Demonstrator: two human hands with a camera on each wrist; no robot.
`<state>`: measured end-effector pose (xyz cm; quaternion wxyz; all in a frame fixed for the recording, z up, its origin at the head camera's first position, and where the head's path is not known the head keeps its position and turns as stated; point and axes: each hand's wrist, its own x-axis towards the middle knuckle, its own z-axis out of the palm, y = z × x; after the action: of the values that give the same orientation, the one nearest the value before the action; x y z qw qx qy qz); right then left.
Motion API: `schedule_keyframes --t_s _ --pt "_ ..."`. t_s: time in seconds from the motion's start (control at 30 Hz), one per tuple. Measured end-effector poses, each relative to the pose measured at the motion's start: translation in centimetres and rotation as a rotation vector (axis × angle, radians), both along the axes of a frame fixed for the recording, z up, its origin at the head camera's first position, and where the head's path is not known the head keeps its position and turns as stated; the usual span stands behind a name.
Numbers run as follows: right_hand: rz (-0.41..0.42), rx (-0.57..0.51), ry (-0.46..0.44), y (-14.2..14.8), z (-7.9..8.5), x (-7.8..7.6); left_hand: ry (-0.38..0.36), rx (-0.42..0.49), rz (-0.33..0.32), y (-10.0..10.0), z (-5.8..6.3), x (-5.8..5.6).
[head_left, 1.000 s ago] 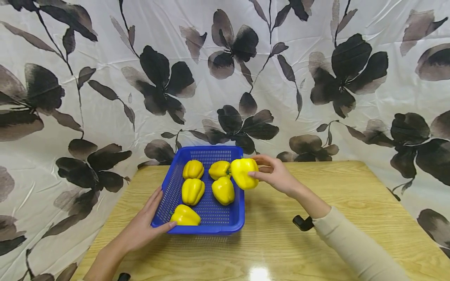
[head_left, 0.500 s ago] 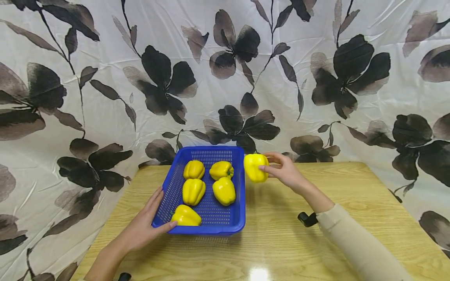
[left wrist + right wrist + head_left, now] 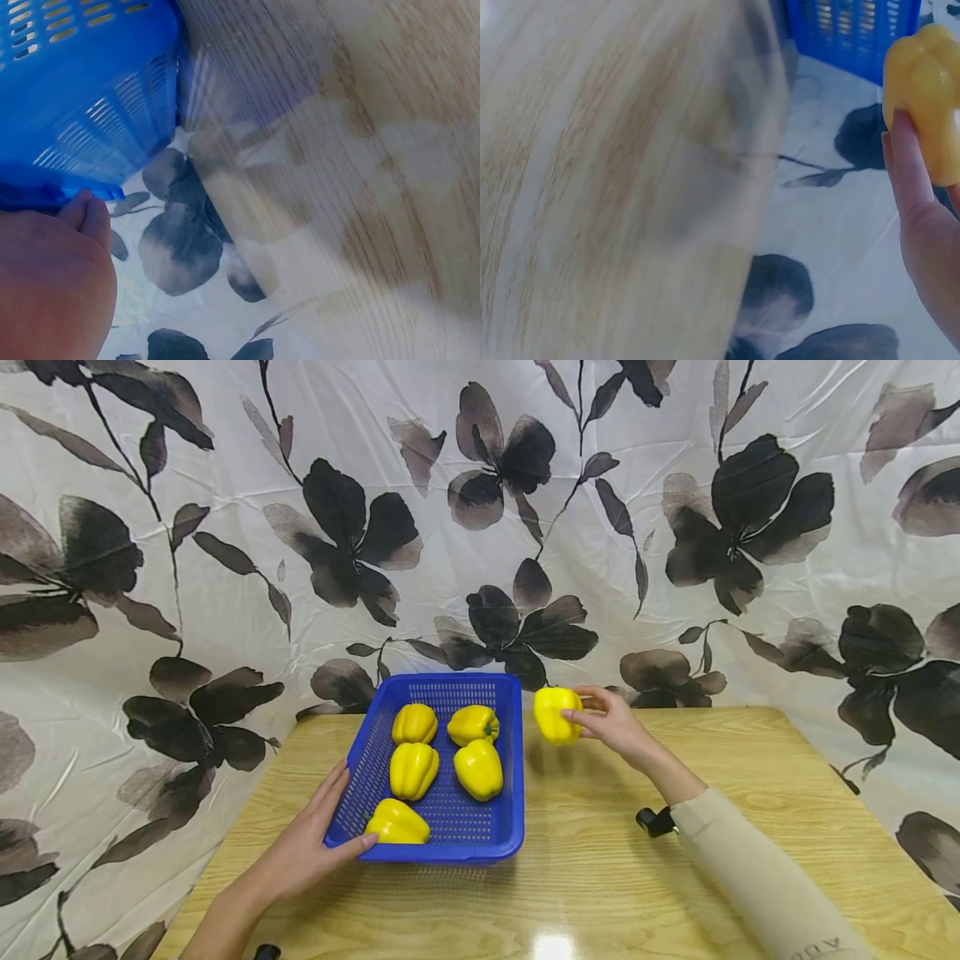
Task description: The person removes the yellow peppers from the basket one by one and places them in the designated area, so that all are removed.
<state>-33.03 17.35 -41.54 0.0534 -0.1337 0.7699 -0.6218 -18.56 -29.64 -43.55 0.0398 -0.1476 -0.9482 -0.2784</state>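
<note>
A yellow bell pepper (image 3: 553, 716) is held in my right hand (image 3: 617, 728), just right of the blue plastic basket (image 3: 442, 853). The thumb lies across its near side and the fingers go behind it. In the right wrist view this bell pepper (image 3: 928, 94) shows its lobed end, with the basket wall (image 3: 847, 34) beyond. My left hand (image 3: 306, 843) grips the basket's near left corner, thumb over the rim and fingers along the outer left side. Several more yellow bell peppers (image 3: 414, 772) lie inside the basket; one (image 3: 397, 822) rests right by that thumb.
The basket stands on a wood-grain table (image 3: 600, 877). A floral cloth (image 3: 480, 527) hangs behind the table's far edge. A black object (image 3: 655, 822) shows beside the right forearm, and another dark piece (image 3: 267, 952) by the left forearm.
My right hand has carried the bell pepper from over the basket's right rim out to the right, clear of the basket in the head view. The left hand keeps its place.
</note>
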Motion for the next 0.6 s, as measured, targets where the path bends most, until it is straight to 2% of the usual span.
schedule_keyframes --t_s 0.4,0.6 --pt "-0.016 0.023 -0.055 0.3 -2.3 -2.5 -0.016 0.003 0.004 0.0 0.1 -0.1" --pt "-0.021 0.05 -0.07 0.0 -3.4 -3.2 -0.012 0.004 0.001 0.0 0.0 -0.1"
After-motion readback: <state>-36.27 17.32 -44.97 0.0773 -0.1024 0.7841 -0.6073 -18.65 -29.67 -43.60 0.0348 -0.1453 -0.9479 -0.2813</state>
